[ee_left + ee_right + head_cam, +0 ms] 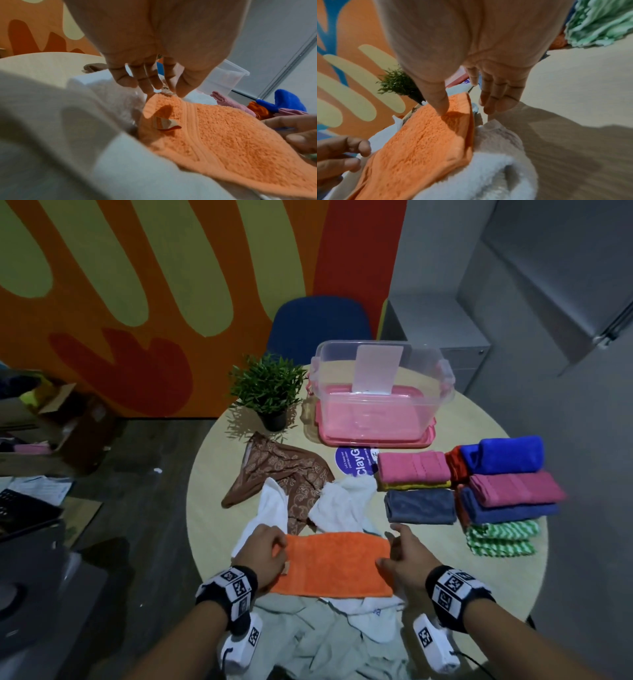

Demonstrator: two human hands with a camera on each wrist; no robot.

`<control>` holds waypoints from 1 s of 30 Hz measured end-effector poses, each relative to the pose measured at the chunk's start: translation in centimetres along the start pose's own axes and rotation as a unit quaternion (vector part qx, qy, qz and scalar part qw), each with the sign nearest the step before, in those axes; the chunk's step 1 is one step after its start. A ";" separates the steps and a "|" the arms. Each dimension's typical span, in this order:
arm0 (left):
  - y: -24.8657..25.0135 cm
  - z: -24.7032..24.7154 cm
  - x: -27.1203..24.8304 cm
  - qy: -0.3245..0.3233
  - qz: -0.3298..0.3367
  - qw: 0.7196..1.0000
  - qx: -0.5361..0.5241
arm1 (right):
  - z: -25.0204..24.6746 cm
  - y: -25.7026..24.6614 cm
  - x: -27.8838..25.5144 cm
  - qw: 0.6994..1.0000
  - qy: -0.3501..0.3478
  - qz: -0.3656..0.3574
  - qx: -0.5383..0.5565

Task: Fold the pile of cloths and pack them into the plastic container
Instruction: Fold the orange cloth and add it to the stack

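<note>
mostly hidden: white cloths (346,501) under orange towel (334,565); both hands' fingers relaxed on towel.

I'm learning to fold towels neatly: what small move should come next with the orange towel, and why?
Probably fold it once more, end to end. The orange towel lies as a long flat strip on the unfolded pile, with the left hand and right hand at its two short ends; the folded cloths nearby are shorter.
</note>
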State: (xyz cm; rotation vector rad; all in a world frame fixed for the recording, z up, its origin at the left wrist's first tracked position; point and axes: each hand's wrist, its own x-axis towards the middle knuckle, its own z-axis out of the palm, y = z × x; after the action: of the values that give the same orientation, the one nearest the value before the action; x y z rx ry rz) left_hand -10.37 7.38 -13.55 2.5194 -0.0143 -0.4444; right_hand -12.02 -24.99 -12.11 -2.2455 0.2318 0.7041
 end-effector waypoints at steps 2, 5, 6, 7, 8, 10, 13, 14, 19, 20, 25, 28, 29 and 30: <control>0.4 0.2 0.7 0.000 0.025 1.000 0.010 | 0.2 0.1 0.5 1.000 0.014 0.010 0.019; 1.3 0.2 1.7 -0.059 0.048 0.993 0.095 | 0.0 -0.4 0.3 0.997 0.056 -0.004 0.060; 1.7 0.2 1.9 -0.080 0.052 0.987 0.126 | -0.1 -0.5 0.2 0.995 0.055 -0.013 0.077; 2.1 0.1 2.1 -0.089 0.054 0.982 0.155 | -0.2 -0.6 0.0 0.994 0.047 -0.021 0.095; 2.4 0.0 2.2 -0.082 0.060 0.980 0.169 | -0.3 -0.6 0.0 0.993 0.040 -0.021 0.110; 2.7 -0.2 2.2 -0.052 0.056 0.984 0.159 | -0.7 -0.3 0.0 0.992 0.030 -0.025 0.122; 2.3 -0.4 2.4 -0.039 0.040 0.989 0.134 | -1.1 -0.2 0.1 0.988 -0.002 -0.030 0.148; 2.2 -0.4 2.4 -0.036 0.038 0.991 0.127 | -1.2 -0.3 0.1 0.987 -0.009 -0.031 0.156; 4.4 -0.9 1.8 -0.006 0.078 0.995 0.062 | -1.4 -1.9 -0.2 0.967 0.001 -0.035 0.254; 5.7 -1.1 1.3 -0.020 0.109 0.994 0.004 | -1.4 -2.6 -0.3 0.959 0.000 -0.040 0.280; 13.4 -1.6 -0.6 -0.090 0.165 0.977 -0.098 | -1.4 -7.7 -0.7 0.912 -0.012 -0.102 0.398; 14.4 -2.9 0.5 0.004 0.150 0.972 -0.182 | -2.7 -9.4 -1.1 0.877 -0.063 -0.142 0.455; 14.3 -3.6 0.7 -0.002 0.136 0.965 -0.224 | -3.3 -9.6 -1.2 0.860 -0.091 -0.161 0.475; 14.3 -4.2 0.9 -0.018 0.123 0.959 -0.255 | -3.8 -9.7 -1.2 0.846 -0.118 -0.178 0.489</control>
State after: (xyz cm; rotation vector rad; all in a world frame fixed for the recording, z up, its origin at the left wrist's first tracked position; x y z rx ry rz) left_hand -6.96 -2.37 -2.79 1.9689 -0.2008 -0.3398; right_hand -7.90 -21.04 -3.31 -1.1575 0.0213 0.4815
